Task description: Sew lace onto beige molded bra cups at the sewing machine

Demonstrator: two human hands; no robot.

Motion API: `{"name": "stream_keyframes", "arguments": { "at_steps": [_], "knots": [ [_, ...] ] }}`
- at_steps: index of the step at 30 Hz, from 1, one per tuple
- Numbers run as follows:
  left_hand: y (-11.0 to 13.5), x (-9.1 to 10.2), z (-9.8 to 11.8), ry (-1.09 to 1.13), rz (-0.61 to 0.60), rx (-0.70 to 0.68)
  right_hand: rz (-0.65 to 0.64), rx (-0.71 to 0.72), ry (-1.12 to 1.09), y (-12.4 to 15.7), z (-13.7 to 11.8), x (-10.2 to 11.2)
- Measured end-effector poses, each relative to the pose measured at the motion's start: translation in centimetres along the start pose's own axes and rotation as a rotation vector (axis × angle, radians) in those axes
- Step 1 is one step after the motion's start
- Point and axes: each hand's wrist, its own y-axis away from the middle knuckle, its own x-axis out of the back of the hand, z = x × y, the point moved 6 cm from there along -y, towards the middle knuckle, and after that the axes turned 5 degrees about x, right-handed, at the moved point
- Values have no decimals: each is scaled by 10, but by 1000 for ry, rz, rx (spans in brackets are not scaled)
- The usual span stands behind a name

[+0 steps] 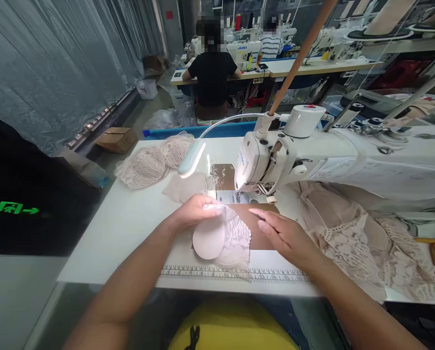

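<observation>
Your left hand [197, 212] pinches the lace-trimmed cup [209, 239] near the table's [130, 228] front edge; your right hand [285, 236] holds a dark tool [257, 215]. Expect a light, soft cup; grip its top edge.

Looks like a sewing workshop, judging by the sewing machine [326, 146] on the white table [137, 223], thread cones [388, 17], lace pieces [144, 167], and people [212, 73] seated at more machines [244, 49] farther back.

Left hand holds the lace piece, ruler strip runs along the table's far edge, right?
Not quite: the head view shows the ruler strip running along the near edge of the table. The left hand does hold the lace piece.
</observation>
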Motion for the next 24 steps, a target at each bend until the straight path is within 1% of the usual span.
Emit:
{"name": "stream_keyframes", "arguments": {
  "at_steps": [4, 7, 11, 14, 18, 24],
  "knots": [
    [4, -11, 3, 73, -101, -12, -50, 10, -245, -22, -13, -12],
    [5, -14, 2, 89, -124, -4, -61, -5, -372, -31, -13, -18],
    [3, -16, -1, 121, -149, -2, -89, -59, -487, -36, -11, -24],
    [1, -19, -3, 146, -180, -9, -105, -79, -535, -38, -14, -27],
    [-1, -20, -6, 128, -164, 9, -107, -86, -551, -41, -18, -32],
    [-2, -19, -9, 109, -157, 32, -52, -102, -647, -42, -14, -40]
  ]
}}
